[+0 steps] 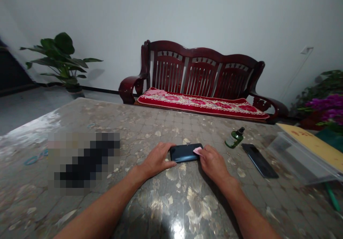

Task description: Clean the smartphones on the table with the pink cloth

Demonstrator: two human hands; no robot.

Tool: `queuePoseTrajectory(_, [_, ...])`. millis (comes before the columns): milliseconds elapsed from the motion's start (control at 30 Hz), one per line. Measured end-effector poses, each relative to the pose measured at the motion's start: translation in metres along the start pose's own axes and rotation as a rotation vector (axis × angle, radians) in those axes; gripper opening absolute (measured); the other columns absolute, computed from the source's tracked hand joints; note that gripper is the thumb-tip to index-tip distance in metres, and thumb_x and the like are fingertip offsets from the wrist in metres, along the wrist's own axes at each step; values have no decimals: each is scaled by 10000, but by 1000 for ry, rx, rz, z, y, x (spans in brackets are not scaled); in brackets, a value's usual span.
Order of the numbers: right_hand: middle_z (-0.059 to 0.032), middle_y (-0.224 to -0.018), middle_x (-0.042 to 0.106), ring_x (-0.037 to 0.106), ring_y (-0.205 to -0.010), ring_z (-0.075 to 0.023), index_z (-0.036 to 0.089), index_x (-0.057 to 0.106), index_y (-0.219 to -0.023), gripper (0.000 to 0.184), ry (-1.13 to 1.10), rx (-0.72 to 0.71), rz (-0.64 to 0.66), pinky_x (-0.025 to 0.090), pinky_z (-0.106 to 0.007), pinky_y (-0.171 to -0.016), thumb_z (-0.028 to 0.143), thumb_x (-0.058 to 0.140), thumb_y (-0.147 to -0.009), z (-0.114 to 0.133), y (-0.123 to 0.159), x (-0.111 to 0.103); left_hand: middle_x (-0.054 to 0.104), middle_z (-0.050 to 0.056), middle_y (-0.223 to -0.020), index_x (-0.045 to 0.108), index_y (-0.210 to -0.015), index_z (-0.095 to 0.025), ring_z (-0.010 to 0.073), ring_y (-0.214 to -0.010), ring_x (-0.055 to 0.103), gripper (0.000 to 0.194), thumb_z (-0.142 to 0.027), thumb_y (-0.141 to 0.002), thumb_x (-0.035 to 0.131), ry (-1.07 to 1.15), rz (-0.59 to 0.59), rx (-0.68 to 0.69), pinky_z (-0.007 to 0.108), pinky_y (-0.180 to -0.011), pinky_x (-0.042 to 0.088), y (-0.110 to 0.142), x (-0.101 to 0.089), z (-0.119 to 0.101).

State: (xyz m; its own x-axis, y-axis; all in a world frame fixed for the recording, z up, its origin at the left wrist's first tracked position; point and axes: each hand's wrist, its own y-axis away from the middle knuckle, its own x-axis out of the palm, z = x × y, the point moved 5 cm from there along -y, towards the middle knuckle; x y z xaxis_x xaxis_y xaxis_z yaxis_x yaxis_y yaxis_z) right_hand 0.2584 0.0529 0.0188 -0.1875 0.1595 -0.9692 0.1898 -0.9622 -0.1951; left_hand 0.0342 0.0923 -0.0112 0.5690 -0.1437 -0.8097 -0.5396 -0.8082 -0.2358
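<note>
A dark blue smartphone [184,154] lies back up on the patterned tabletop in front of me. My left hand [158,158] grips its left end, thumb along the near edge and fingers at the far edge. At the phone's right end, my right hand [213,162] pinches a small pink cloth [198,151] that rests against the phone's back. The fingertips under the cloth are partly hidden. To the right stands a green spray bottle [234,138] with a black top, and beside it lies a second dark phone [259,160].
The table [171,196] has a glossy floral cover. On its right is a clear plastic box [291,160] with a yellow folder [312,142] on top. Blue scissor-like handles [31,160] lie at left by a pixelated dark object [85,162]. A wooden bench [203,73] stands beyond.
</note>
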Motion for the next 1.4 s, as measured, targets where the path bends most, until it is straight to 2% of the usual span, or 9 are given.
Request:
queuePoseTrajectory(100, [-57,-915,628,588,-913,-184,253,740,-1090,332,-41,-60,15,430,-256,-785,126,472,-941,7,0,2,651,107,-1197,545,-1312,-194,302,-1112,590,626,-367,-758,777,14,-9,-34,423,-942,494,0,2,4])
queuePoseTrajectory(300, [-73,-911,633,601,-907,-198,250,745,-1118,361,15,64,5,428,-266,-788,100,485,-917,-3,1,0,655,99,-1185,553,-1308,-200,302,-1095,602,632,-360,-742,783,22,-25,-44,417,-925,507,0,2,5])
queuePoseTrajectory(533, [-61,-942,633,590,-919,-180,247,730,-1128,343,-46,-85,38,431,-246,-786,117,477,-935,23,3,2,655,110,-1195,544,-1312,-186,305,-1116,593,651,-338,-732,796,23,-13,-51,428,-941,501,0,1,3])
queuePoseTrajectory(700, [-71,-917,637,606,-919,-191,256,744,-1125,357,32,56,31,437,-253,-776,106,498,-913,6,1,-3,653,99,-1201,546,-1310,-200,301,-1112,601,634,-348,-741,784,45,-30,-42,432,-951,501,0,1,3])
queuePoseTrajectory(767, [-77,-915,636,608,-910,-197,244,748,-1109,344,52,71,21,438,-261,-772,113,494,-918,4,2,-2,652,104,-1201,546,-1309,-191,304,-1121,597,638,-336,-737,788,45,-25,-42,431,-953,502,0,1,3])
queuePoseTrajectory(967, [-62,-959,643,593,-934,-179,253,727,-1124,339,-25,-100,31,439,-247,-795,125,481,-930,22,3,3,657,100,-1195,546,-1313,-212,302,-1119,599,650,-340,-727,796,48,-42,-47,426,-950,499,0,1,5])
queuePoseTrajectory(1133, [-69,-933,651,618,-910,-193,265,741,-1129,356,51,77,43,435,-257,-764,122,503,-907,4,1,-3,659,98,-1190,550,-1307,-207,304,-1121,602,639,-340,-730,790,51,-37,-46,419,-947,501,0,1,4])
queuePoseTrajectory(1200, [-77,-935,653,622,-908,-201,252,744,-1121,354,72,106,42,433,-265,-765,115,496,-910,1,2,-4,658,102,-1190,549,-1308,-201,306,-1121,603,644,-337,-727,793,45,-28,-57,415,-941,504,0,1,4])
queuePoseTrajectory(1400, [-66,-975,654,605,-969,-193,261,727,-1127,350,28,-41,52,440,-256,-805,114,487,-919,21,2,0,664,99,-1174,557,-1303,-207,313,-1117,612,642,-351,-724,793,62,-30,-70,422,-933,510,0,1,3])
